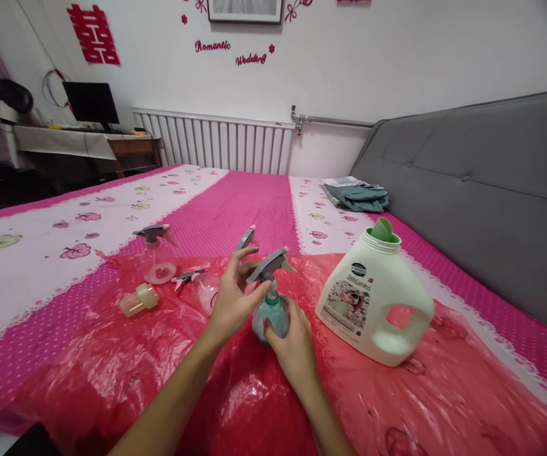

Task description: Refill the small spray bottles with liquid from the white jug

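My right hand (297, 339) is wrapped round a small teal spray bottle (274, 316) that stands on the red plastic sheet (249, 392). Just over the bottle's neck, my left hand (235, 294) grips a grey trigger spray head (268, 265); whether its collar touches the neck I cannot tell. Another grey and pink spray head (245, 238) shows behind my left fingers, its lower part hidden. To the left, a clear pink spray bottle (158, 265) stands upright. A second pink spray bottle (204, 291) lies on its side, partly covered by my left hand.
Right of my hands stands a large pale-green detergent jug (373, 310) with a green spout in its open mouth. A small clear container with a cream lid (139, 300) lies at left. Folded clothes (356, 193) rest near the grey headboard (482, 177).
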A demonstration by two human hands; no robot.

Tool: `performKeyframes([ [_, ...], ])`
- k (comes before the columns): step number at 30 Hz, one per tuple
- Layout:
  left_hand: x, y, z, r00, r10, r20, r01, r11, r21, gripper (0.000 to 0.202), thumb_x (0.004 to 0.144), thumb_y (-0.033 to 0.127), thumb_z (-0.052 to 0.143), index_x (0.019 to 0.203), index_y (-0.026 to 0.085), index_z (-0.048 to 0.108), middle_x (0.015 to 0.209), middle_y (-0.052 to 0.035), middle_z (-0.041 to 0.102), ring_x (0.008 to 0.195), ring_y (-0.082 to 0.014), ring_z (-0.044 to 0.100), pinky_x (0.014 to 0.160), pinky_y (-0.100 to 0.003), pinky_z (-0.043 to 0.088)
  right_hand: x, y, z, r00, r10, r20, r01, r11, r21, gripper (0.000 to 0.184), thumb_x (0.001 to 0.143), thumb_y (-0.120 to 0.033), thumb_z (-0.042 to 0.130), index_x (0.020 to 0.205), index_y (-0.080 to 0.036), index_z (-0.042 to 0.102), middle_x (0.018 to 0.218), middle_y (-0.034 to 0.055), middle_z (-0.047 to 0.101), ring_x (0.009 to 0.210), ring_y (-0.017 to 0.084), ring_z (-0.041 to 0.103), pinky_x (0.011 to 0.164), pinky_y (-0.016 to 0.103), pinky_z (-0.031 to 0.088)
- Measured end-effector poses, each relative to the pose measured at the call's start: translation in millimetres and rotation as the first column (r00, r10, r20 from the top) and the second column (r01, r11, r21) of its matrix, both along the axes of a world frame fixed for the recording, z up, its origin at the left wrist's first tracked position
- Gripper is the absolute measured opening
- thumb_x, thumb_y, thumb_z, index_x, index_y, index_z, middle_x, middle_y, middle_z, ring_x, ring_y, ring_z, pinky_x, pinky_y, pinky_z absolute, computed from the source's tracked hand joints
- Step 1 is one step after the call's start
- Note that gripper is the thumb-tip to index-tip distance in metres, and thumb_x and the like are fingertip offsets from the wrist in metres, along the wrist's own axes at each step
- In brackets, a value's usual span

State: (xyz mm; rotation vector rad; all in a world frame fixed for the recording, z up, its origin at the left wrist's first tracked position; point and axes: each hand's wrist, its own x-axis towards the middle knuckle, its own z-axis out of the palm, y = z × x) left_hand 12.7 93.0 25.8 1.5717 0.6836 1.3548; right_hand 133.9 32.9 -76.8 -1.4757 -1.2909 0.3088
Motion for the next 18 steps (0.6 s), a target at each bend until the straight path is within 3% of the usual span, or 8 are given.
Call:
performKeyframes([
  [3,-1,0,-7.6,0.998,-0.028,-0.048,0.028,1.0,0.003,0.052,0.082,0.022,0.079,0.129,0.023,0.056,0.101,-0.0034,0.075,0.097,-0.0219,0.075,0.09,-0.036,0.058,-1,0,-0.5,1.0,-0.005,0.012,0.005,1.0,0.001,0.053,0.089,-0.048,0.055,0.135,-0.024,0.061,0.127,0.0039,0.062,0.118,0.024,0.06,0.106,0.04,0.046],
  [9,0,0,-23.7,0.996,0.019,-0.088,-0.017,0.999,0.033,0.04,0.085,0.024,0.076,0.121,0.022,0.058,0.117,-0.0086,0.074,0.11,-0.0242,0.073,0.098,-0.04,0.056,-1,-3,-0.3,1.0,-0.018,0.021,0.018,1.0,-0.006,0.053,0.087,-0.046,0.057,0.135,-0.024,0.062,0.126,0.0047,0.062,0.117,0.025,0.06,0.105,0.041,0.045],
  [18,-6,2,-5.7,0.965,-0.066,-0.253,0.082,0.995,0.054,0.045,0.079,0.014,0.08,0.121,0.022,0.067,0.114,-0.0071,0.078,0.108,-0.027,0.074,0.1,-0.043,0.054,8,-4,-1.0,0.999,0.037,-0.014,-0.037,0.999,-0.026,0.058,0.088,-0.052,0.057,0.137,-0.023,0.063,0.13,0.0036,0.061,0.121,0.025,0.059,0.108,0.043,0.044],
])
